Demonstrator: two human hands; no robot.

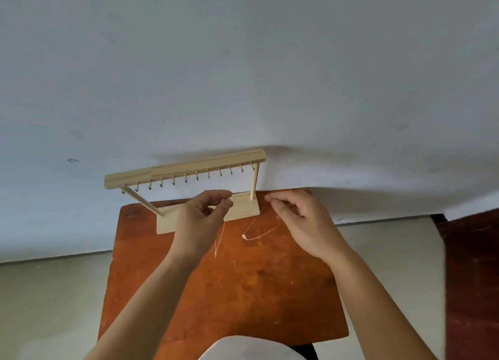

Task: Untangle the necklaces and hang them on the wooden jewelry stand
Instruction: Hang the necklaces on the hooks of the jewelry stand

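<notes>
A wooden jewelry stand (pixel 186 170) with a row of several small hooks stands at the far edge of an orange-brown table (pixel 229 284); no chain hangs on its hooks. My left hand (pixel 201 219) pinches a thin chain (pixel 220 237) that dangles down to a small pendant. My right hand (pixel 299 219) pinches a second thin necklace (pixel 260 231), which loops down to a small white pendant lying on the table. Both hands are raised just in front of the stand's base.
A grey-white wall rises right behind the table and the stand. The floor shows on both sides of the table. A dark red surface (pixel 472 278) stands at the right edge. A white rounded shape (pixel 251 349) is at the bottom.
</notes>
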